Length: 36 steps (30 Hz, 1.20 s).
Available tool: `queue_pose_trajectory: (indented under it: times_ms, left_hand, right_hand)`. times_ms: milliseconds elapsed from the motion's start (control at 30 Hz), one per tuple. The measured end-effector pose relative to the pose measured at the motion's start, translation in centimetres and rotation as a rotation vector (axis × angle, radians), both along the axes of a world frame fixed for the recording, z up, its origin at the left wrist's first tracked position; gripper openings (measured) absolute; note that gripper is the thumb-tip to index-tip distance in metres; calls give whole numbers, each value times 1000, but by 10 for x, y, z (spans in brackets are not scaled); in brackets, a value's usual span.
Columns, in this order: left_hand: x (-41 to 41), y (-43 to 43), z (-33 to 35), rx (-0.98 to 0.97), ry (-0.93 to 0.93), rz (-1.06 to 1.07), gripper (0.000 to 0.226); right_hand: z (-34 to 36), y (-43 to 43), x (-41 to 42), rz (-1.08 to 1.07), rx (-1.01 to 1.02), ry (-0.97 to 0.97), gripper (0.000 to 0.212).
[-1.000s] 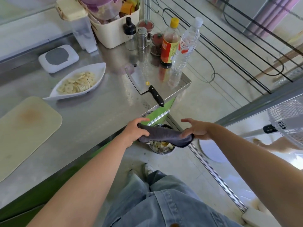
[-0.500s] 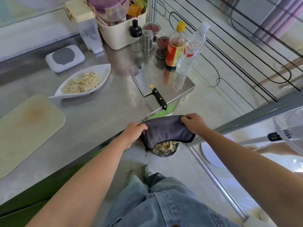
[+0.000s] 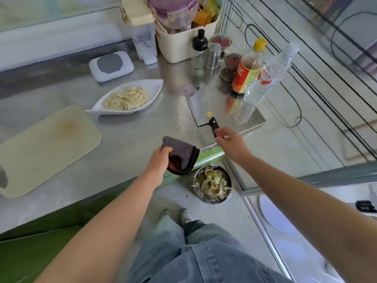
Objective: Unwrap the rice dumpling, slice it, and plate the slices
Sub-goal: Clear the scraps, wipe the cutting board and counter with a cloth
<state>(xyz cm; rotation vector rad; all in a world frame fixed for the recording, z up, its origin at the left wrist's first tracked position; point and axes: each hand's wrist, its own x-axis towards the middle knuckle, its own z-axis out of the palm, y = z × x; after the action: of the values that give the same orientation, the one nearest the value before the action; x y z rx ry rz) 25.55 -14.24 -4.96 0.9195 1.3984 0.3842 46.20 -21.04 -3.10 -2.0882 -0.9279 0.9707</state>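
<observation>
On your left hand (image 3: 161, 160) the fingers (image 3: 167, 149) are clamped round a folded dark cloth (image 3: 183, 154) at the front edge of the counter (image 3: 132, 135). Your right hand (image 3: 230, 144) has its fingers (image 3: 221, 133) loosely curled on nothing, just at the butt of the cleaver (image 3: 201, 107). I cannot tell whether they touch it.

This looks like a wipe-down. Take the black handle in a full grip, lift the blade flat and keep its edge turned away from the cloth hand. Wipe from spine to edge, over the counter.

No whole dumpling shows. Pale slices (image 3: 126, 98) already lie on the white plate (image 3: 157, 88), well apart to the left, beyond the cutting board (image 3: 47, 148).
</observation>
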Motion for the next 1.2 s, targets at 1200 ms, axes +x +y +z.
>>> queue_pose_trajectory:
  times_ms: [1200]
  left_hand:
    - [61, 49, 15, 48, -207, 519, 4]
  right_hand:
    - [12, 22, 25, 379, -112, 340, 34]
